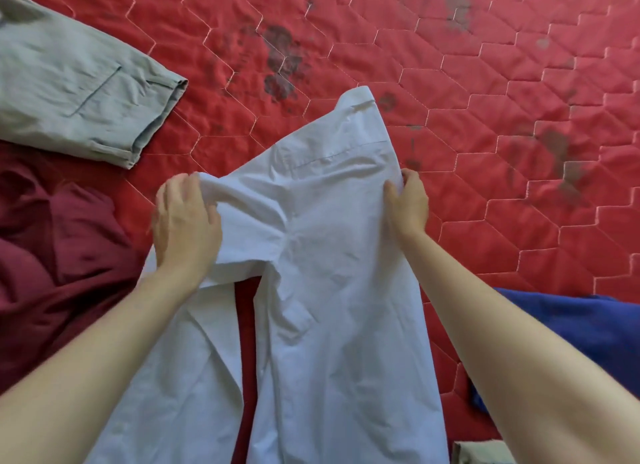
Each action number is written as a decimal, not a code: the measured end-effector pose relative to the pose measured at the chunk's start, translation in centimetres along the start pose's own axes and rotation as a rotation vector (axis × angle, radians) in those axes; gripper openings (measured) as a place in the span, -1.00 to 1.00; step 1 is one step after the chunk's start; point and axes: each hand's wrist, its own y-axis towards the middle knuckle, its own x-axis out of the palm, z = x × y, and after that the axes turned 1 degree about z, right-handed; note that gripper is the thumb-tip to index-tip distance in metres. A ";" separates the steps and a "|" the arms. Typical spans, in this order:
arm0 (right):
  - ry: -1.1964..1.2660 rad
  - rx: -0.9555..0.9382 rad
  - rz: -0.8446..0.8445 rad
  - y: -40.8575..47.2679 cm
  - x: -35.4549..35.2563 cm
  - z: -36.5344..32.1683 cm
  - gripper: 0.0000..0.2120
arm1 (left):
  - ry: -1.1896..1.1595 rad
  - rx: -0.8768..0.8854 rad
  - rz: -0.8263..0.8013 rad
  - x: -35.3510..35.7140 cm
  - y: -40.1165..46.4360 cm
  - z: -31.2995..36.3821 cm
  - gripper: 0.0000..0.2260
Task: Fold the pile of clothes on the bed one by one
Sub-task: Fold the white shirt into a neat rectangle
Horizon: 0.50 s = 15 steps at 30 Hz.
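From your head camera you are looking down at one bed, its red quilted cover (pixel 450 82) stitched in hexagons and marked with several dark grey blotches.

Count the clothes: five pieces show. One pair of white trousers (pixel 332 255) lies in the middle, waistband towards the far side, legs running down towards you and past the lower edge. One grey-green garment (pixel 79 82) lies already folded at the far left, apart from the white pair. One maroon garment (pixel 52 255) sits crumpled at the left, just beside your left forearm; a strip of dark red cloth also shows in the gap between the white legs. One blue garment (pixel 588 332) lies at the right, partly under your right arm. One small corner of olive cloth (pixel 478 451) peeks in at the bottom edge; what it is cannot be told.

Two hands, both yours, both on the white trousers. Your left hand (pixel 185 221) lies over the left edge of the seat, fingers curled down round a gathered fold of the fabric, though slightly blurred. Your right hand (pixel 407 204) pinches the right side seam, thumb on top and fingers wrapped behind the edge.

No baskets, boxes or other containers show; everything lies directly on the cover.
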 end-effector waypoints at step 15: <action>0.052 0.111 -0.219 -27.8 -7.3 13.4 -0.67 | -0.253 -0.297 -0.306 3.4 -28.1 2.9 -0.56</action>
